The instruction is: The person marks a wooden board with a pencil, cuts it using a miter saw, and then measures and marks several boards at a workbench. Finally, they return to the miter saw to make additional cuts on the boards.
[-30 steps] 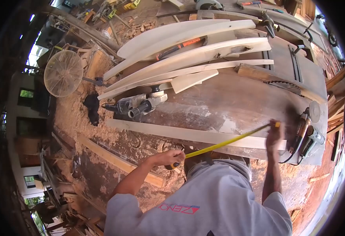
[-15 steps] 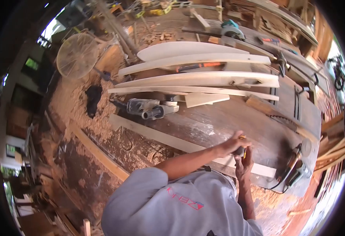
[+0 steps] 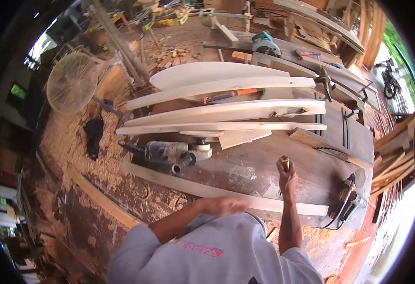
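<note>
My right hand is closed around a small yellow-and-dark object, which pokes out at the top of the fist over the brown worktable. Blurred by motion, my left hand is in front of my grey shirt, near a long pale board; its fingers are too smeared to read. That board runs along the near side of the table. Ahead of both hands lie long curved pale wood pieces and a small pale offcut.
A power tool with a round disc sits left of centre. Saw blade teeth show beside a wooden strip. Another power tool lies at the right edge. An orange-black tool rests among the curved pieces. Sawdust covers the left side.
My hands were together around the small object; now they are apart. My left hand has moved left toward my body, while my right hand holds the object upright. The view has shifted slightly.
</note>
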The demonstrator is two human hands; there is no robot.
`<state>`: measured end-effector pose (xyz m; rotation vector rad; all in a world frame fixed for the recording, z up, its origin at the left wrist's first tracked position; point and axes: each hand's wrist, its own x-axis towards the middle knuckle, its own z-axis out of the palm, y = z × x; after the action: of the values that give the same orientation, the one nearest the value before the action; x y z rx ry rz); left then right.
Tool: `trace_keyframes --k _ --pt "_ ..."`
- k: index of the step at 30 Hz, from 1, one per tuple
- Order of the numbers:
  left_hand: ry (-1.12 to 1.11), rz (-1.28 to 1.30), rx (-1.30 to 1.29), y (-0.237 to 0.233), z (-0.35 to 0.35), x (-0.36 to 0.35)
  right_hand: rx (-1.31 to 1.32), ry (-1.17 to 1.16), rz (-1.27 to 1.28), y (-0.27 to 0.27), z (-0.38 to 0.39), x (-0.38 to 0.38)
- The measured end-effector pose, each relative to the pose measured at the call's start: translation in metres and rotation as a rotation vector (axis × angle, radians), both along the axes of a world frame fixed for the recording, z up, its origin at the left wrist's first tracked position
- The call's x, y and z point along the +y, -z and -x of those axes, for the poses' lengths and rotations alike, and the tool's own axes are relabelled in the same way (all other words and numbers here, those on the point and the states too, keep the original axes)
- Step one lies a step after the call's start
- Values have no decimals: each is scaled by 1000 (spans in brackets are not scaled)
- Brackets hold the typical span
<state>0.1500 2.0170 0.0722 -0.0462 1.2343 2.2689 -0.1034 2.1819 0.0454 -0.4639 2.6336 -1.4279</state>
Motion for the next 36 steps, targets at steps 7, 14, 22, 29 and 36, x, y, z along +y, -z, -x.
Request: trace_keyframes --k 7,14,22,29,36 --pt "-467 -49 580 -184 -56 -165 232 98 -500 -25 62 -5" --pt "-665 1412 265 -55 60 -330 261 257 -334 -39 6 -15" --pt "-45 1691 174 -8 110 -388 256 543 -378 -24 -92 102" --pt "35 1395 -34 -88 118 -391 -39 661 -437 -13 -154 140" --pt "-39 874 -342 -127 98 -327 -229 495 149 -31 -93 52"
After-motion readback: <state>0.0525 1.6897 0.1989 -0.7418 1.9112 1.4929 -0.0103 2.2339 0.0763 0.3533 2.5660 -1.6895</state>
